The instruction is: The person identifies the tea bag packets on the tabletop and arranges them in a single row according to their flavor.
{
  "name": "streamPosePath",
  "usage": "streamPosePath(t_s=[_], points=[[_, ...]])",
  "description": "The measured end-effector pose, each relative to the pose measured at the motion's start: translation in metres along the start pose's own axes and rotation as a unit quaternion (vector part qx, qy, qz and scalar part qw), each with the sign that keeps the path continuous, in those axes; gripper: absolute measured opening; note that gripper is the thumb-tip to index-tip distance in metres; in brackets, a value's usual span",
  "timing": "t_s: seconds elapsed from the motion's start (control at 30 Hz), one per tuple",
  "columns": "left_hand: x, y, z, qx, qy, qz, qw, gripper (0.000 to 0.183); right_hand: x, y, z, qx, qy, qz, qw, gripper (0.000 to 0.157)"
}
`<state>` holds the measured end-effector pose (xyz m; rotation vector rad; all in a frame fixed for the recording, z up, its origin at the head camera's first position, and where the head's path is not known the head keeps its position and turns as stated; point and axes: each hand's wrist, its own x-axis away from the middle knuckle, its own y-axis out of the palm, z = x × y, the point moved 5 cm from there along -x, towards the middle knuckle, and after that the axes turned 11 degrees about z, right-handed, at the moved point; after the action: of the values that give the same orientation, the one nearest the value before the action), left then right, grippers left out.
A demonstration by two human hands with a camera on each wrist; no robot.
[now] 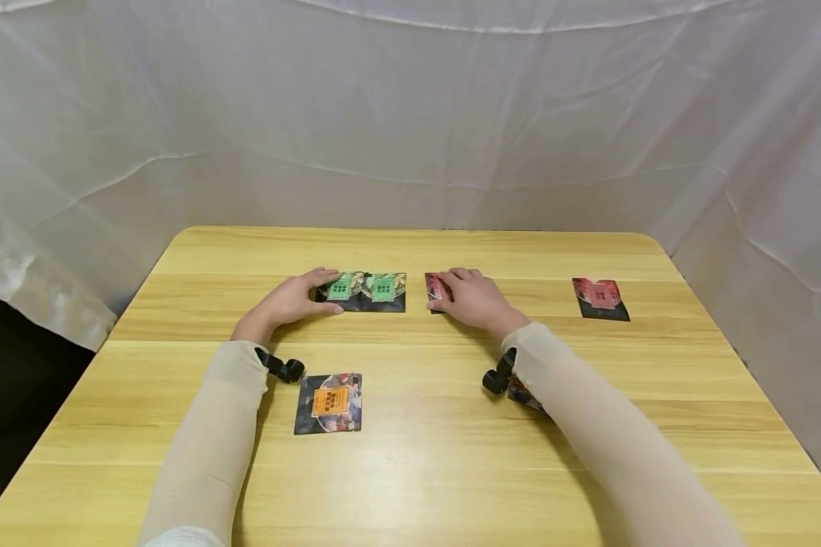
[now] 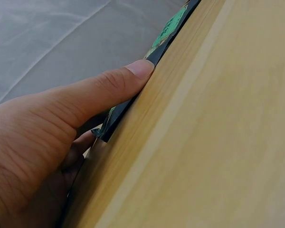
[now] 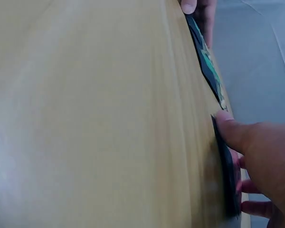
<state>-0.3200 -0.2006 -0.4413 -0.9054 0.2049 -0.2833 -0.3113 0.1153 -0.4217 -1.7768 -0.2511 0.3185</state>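
Two packets with green labels lie side by side toward the back of the table, the left green packet (image 1: 339, 289) touching the right green packet (image 1: 384, 290). My left hand (image 1: 290, 305) rests on the left one, its straight thumb (image 2: 138, 71) on the near edge and fingers over the far part. Just right of the green pair, my right hand (image 1: 477, 300) grips a red packet (image 1: 433, 287) between thumb and fingers at its near and far edges. The hand covers most of it. A narrow strip of table separates the red packet from the green pair.
A packet with an orange label (image 1: 331, 404) lies near my left forearm. Under my right wrist, another dark packet (image 1: 522, 393) is mostly hidden. A second red packet (image 1: 600, 298) lies at the right. A pale curtain (image 1: 410, 137) hangs behind the wooden table (image 1: 410, 486).
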Motion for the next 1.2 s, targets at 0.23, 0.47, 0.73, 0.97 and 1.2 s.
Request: streamPosePath(t_s=[0.23,0.47,0.73,0.97,1.2], points=[[-0.001,0.0,0.001,0.002,-0.001,0.002,1.0,0.087,-0.001,0.004,-0.002,0.002,0.029,0.021,0.999,0.077],[0.0,0.0,-0.001,0.003,0.0,0.0,1.0,0.087,0.002,0.004,-0.007,0.005,0.04,0.031,0.999,0.077],[0.0,0.0,-0.001,0.001,0.001,0.002,1.0,0.088,0.002,0.004,-0.006,0.005,0.047,0.03,0.998,0.077],[0.001,0.0,-0.001,0.005,-0.006,0.001,1.0,0.088,0.003,0.001,-0.005,-0.015,0.042,0.042,0.998,0.075],[0.001,-0.001,-0.001,0.002,-0.009,-0.001,1.0,0.089,0.005,-0.008,0.002,-0.024,0.035,0.049,0.998,0.075]])
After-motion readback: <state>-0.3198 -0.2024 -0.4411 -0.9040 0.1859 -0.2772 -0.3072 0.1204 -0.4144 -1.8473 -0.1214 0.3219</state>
